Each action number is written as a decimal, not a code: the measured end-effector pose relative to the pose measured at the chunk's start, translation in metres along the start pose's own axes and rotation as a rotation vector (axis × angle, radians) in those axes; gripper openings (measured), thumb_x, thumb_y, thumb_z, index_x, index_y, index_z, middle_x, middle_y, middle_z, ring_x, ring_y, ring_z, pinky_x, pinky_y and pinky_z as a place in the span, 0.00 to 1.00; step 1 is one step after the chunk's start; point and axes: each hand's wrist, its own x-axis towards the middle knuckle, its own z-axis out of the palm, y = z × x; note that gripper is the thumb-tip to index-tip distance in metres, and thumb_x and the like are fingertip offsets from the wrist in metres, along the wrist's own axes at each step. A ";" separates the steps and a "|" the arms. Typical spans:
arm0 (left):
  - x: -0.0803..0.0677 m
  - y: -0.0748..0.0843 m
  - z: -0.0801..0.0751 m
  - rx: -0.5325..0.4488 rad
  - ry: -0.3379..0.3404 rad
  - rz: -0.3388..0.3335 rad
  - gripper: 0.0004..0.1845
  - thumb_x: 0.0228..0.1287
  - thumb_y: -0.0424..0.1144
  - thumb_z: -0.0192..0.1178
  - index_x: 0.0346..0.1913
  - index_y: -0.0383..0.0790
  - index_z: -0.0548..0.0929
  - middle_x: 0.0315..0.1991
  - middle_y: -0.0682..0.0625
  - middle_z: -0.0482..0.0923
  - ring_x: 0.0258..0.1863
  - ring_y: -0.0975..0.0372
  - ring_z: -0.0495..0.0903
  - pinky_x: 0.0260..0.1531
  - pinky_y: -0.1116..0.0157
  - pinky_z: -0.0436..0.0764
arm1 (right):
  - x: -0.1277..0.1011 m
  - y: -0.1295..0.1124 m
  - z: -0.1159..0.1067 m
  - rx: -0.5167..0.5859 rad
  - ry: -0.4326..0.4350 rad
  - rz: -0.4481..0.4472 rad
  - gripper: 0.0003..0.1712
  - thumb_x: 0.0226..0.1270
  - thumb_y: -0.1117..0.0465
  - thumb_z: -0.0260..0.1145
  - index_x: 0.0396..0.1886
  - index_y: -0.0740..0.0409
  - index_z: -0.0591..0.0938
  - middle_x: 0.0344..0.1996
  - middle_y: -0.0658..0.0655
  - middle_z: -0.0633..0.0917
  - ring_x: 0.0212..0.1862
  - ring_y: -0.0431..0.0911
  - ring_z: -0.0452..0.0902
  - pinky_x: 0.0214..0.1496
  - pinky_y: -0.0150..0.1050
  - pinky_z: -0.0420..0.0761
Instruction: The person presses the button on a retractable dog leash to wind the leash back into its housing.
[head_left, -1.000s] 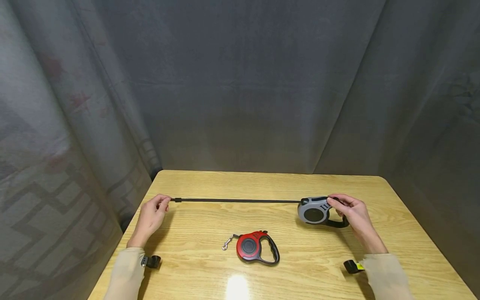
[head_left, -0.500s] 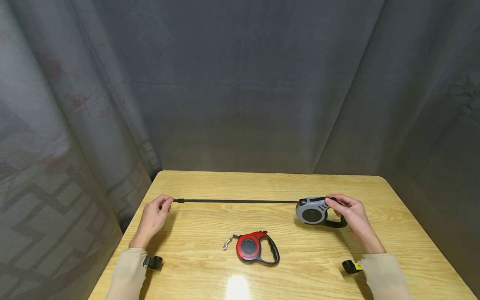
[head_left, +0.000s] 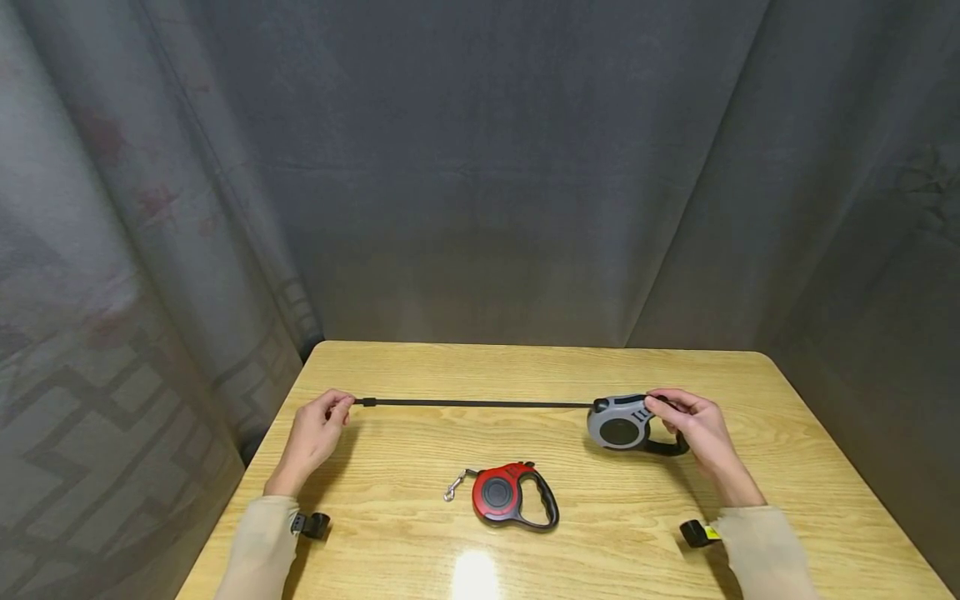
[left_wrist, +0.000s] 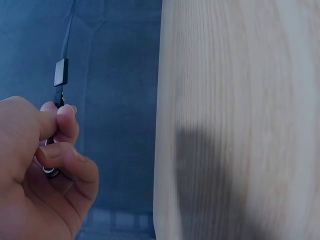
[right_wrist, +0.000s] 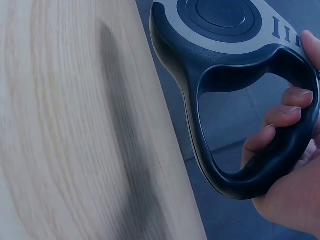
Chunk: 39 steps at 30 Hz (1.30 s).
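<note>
Right hand (head_left: 693, 427) curls round handle of grey leash (head_left: 621, 422), held just above table (head_left: 420, 367). Left hand (head_left: 317, 433) pinches end of taut cord (head_left: 480, 404). Red leash (head_left: 510, 495) lies nearer, untouched.

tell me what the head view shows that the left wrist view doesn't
Only the head view shows the red leash lying on the table, the grey leash housing gripped by the right hand, and the whole cord stretched between the hands. Only the left wrist view shows the fingertips pinching the strap close up, with a metal ring under them. Both show the left hand and the wooden table.
</note>
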 end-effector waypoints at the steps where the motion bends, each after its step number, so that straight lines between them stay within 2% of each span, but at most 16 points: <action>1: 0.000 0.000 0.000 -0.001 0.001 0.004 0.13 0.85 0.41 0.55 0.47 0.35 0.85 0.28 0.48 0.80 0.24 0.65 0.70 0.28 0.67 0.70 | 0.000 0.000 0.000 0.001 0.000 -0.002 0.05 0.74 0.64 0.72 0.43 0.50 0.92 0.25 0.40 0.82 0.26 0.39 0.69 0.31 0.37 0.69; 16: 0.000 0.004 0.002 -0.012 -0.034 -0.006 0.15 0.86 0.42 0.53 0.49 0.36 0.86 0.30 0.46 0.81 0.25 0.65 0.71 0.30 0.66 0.70 | 0.000 0.001 0.003 0.000 -0.010 0.005 0.06 0.75 0.63 0.72 0.43 0.48 0.92 0.26 0.40 0.82 0.27 0.39 0.69 0.31 0.36 0.69; 25: 0.001 0.007 0.005 -0.010 -0.037 0.014 0.14 0.86 0.41 0.54 0.50 0.37 0.86 0.29 0.48 0.82 0.26 0.64 0.73 0.32 0.66 0.72 | 0.000 0.000 0.006 -0.014 -0.018 0.017 0.05 0.75 0.62 0.72 0.45 0.50 0.91 0.25 0.40 0.81 0.27 0.39 0.70 0.31 0.36 0.70; 32: 0.002 0.008 0.008 -0.011 -0.045 0.024 0.14 0.86 0.41 0.54 0.50 0.35 0.86 0.30 0.45 0.82 0.25 0.64 0.72 0.32 0.66 0.71 | 0.002 0.000 0.007 -0.026 -0.021 0.025 0.05 0.75 0.61 0.72 0.47 0.51 0.91 0.26 0.40 0.81 0.28 0.39 0.70 0.33 0.36 0.70; 39: 0.002 0.010 0.011 -0.023 -0.047 0.041 0.13 0.85 0.39 0.55 0.49 0.35 0.87 0.29 0.45 0.82 0.25 0.64 0.72 0.32 0.66 0.72 | 0.003 0.000 0.009 -0.040 -0.030 0.027 0.07 0.75 0.61 0.72 0.49 0.56 0.90 0.25 0.40 0.80 0.28 0.39 0.70 0.32 0.37 0.71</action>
